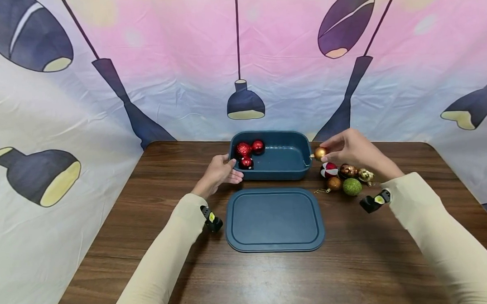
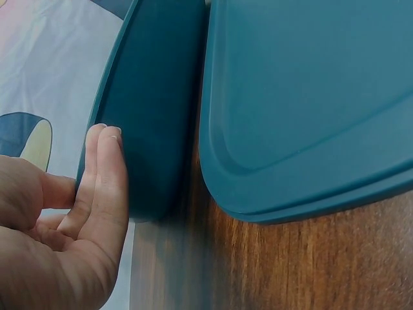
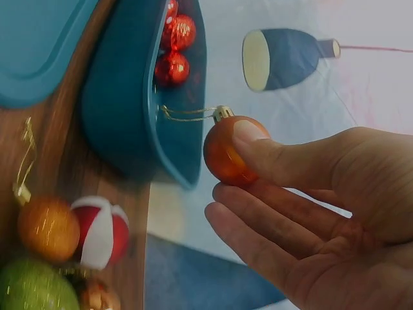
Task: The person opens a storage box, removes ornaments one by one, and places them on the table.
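A dark teal rectangular box (image 1: 271,174) stands near the table's back edge, with several red baubles (image 1: 243,149) inside at its left end. My left hand (image 1: 220,173) holds the box's left front corner, thumb at the rim and straight fingers (image 2: 106,187) along the outer front wall. Just beyond the right end, my right hand (image 1: 347,147) pinches a golden-orange bauble (image 3: 232,152) between thumb and fingers. Its gold cap and string loop point at the box, and the loop reaches over the rim in the right wrist view.
The matching flat lid (image 1: 275,221) lies on the wooden table (image 1: 249,283) in front of the box. Below my right hand sit a red-and-white bauble (image 1: 328,169), a green one (image 1: 352,186), an orange one (image 1: 334,184) and shiny gold ones (image 1: 348,170). A printed cloth (image 1: 198,58) hangs behind.
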`<action>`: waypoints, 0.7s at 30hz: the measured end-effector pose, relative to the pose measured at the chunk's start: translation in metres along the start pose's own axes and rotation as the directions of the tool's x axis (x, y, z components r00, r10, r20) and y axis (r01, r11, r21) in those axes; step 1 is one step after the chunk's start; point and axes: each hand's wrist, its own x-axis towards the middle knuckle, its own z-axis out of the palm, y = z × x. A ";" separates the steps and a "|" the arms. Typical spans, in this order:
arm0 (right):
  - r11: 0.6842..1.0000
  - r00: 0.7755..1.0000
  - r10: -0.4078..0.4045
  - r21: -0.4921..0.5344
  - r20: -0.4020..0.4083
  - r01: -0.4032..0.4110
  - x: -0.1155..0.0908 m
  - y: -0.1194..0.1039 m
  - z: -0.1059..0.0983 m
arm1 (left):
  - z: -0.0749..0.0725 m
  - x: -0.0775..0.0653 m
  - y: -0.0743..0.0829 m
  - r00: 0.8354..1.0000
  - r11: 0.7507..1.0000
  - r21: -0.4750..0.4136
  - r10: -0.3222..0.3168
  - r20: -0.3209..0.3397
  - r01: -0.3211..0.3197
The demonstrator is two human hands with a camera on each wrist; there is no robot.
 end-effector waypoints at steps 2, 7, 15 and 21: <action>1.000 1.000 0.003 -0.026 0.001 -0.003 -0.005 0.006 -0.004 | 0.000 0.000 0.000 1.000 1.000 0.002 0.000 0.001 0.000; 0.997 1.000 0.000 -0.080 -0.013 -0.001 -0.017 0.023 -0.013 | 0.000 0.001 0.000 1.000 1.000 0.005 -0.005 -0.004 0.005; 0.993 0.999 0.026 -0.116 -0.021 -0.029 -0.038 0.049 -0.023 | 0.000 0.001 0.000 1.000 1.000 0.013 -0.002 -0.004 0.002; 0.988 0.997 0.076 -0.132 -0.024 -0.079 -0.051 0.067 -0.027 | 0.000 0.002 -0.001 1.000 1.000 0.019 -0.002 -0.004 0.002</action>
